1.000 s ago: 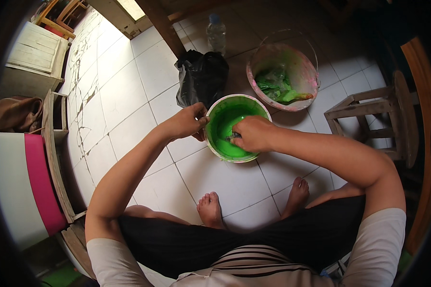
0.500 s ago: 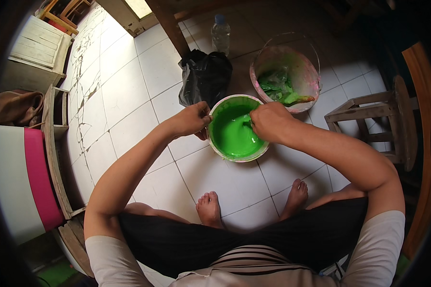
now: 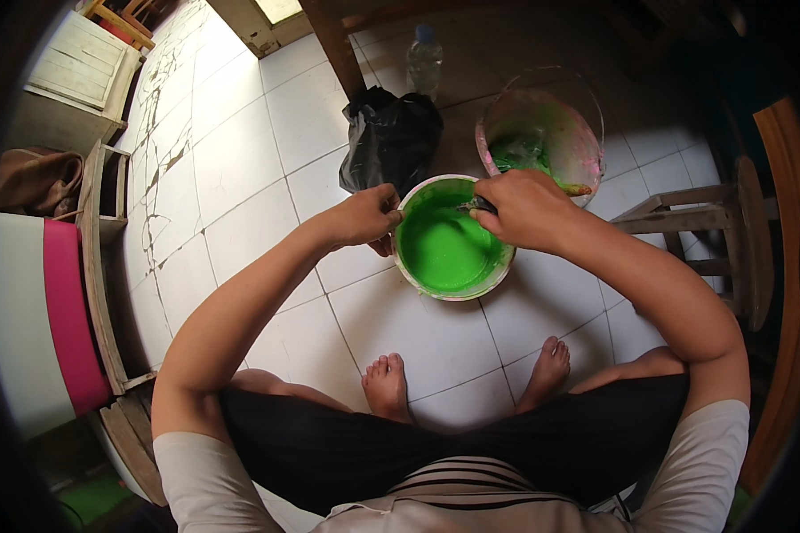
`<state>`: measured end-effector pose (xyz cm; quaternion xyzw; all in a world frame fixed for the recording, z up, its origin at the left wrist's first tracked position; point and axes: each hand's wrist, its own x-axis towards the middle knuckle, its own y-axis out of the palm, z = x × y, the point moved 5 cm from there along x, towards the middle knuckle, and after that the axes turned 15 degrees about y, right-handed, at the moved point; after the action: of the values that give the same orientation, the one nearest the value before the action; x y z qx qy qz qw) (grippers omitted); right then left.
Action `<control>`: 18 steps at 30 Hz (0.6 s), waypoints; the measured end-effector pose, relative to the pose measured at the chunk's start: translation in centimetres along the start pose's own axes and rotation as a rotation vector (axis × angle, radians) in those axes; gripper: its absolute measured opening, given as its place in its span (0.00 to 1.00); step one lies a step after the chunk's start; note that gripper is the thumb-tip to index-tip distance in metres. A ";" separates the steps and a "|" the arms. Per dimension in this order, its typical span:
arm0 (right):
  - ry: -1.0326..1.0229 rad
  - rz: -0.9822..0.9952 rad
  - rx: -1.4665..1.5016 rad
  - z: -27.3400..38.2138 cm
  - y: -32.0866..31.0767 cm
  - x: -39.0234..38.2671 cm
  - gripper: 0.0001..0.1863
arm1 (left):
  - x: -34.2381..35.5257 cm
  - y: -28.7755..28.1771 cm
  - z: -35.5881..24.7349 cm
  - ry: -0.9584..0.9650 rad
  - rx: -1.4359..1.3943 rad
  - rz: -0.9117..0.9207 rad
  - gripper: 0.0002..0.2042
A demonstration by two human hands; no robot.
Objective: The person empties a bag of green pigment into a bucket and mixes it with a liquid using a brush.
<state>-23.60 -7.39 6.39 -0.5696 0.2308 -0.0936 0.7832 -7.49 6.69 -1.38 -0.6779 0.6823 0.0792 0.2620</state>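
Observation:
A round white bucket (image 3: 500, 282) of bright green paint (image 3: 443, 253) stands on the floor in front of my feet. My left hand (image 3: 364, 217) pinches its left rim, with the thumb and fingers closed. Over the far right side of the bucket, my right hand (image 3: 529, 210) is closed round the dark handle of a stirring tool (image 3: 480, 205). The tool's lower end is hidden, so its exact kind does not show. Green coats the bucket's inner wall.
Beyond it, a larger stained pail (image 3: 587, 133) with a wire handle holds green-smeared plastic. A black plastic bag (image 3: 389, 138) and a clear bottle (image 3: 424, 64) stand behind. A wooden stool (image 3: 751, 240) is at right, wooden furniture (image 3: 93, 266) at left.
My right hand has shifted up toward the bucket's far right rim, exposing the tool's dark handle. My left hand still grips the rim. The whole view has shifted slightly.

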 end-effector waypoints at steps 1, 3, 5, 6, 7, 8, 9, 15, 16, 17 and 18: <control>-0.016 -0.006 -0.001 0.0 0.0 0.0 0.13 | 0.0 0.0 0.0 0.002 0.002 0.002 0.11; -0.035 -0.036 -0.030 -0.1 0.4 0.0 0.12 | -0.1 0.0 -0.2 0.003 0.001 0.007 0.11; -0.048 -0.053 -0.057 -0.1 0.4 0.0 0.12 | -0.1 0.0 -0.4 0.000 -0.002 0.011 0.11; -0.051 -0.056 -0.069 0.0 0.4 -0.1 0.11 | -0.2 0.0 -0.5 0.001 0.003 0.009 0.11; -0.053 -0.059 -0.081 0.0 0.3 -0.1 0.11 | -0.2 0.0 -0.6 0.002 0.008 0.007 0.11; -0.063 -0.060 -0.086 -0.1 0.4 -0.2 0.11 | -0.3 0.0 -0.7 0.002 0.015 0.004 0.11; -0.073 -0.061 -0.092 -0.2 0.6 -0.2 0.12 | -0.3 0.0 -0.7 0.000 0.015 0.007 0.11; -0.098 -0.070 -0.152 0.2 0.8 -0.7 0.12 | -0.2 0.0 -0.8 -0.009 0.027 0.017 0.10; -0.106 -0.093 -0.168 0.2 0.7 -0.8 0.12 | -0.2 0.0 -0.9 -0.018 0.035 0.022 0.11; -0.111 -0.088 -0.167 0.4 0.7 -0.8 0.12 | -0.3 0.0 -0.9 -0.029 0.044 0.026 0.11; -0.115 -0.083 -0.165 0.7 0.5 -0.9 0.12 | -0.3 -0.1 -0.8 -0.028 0.040 0.022 0.11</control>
<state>-24.15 -6.30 6.34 -0.6455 0.1689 -0.0737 0.7412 -7.63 6.56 -0.53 -0.6640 0.6873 0.0780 0.2840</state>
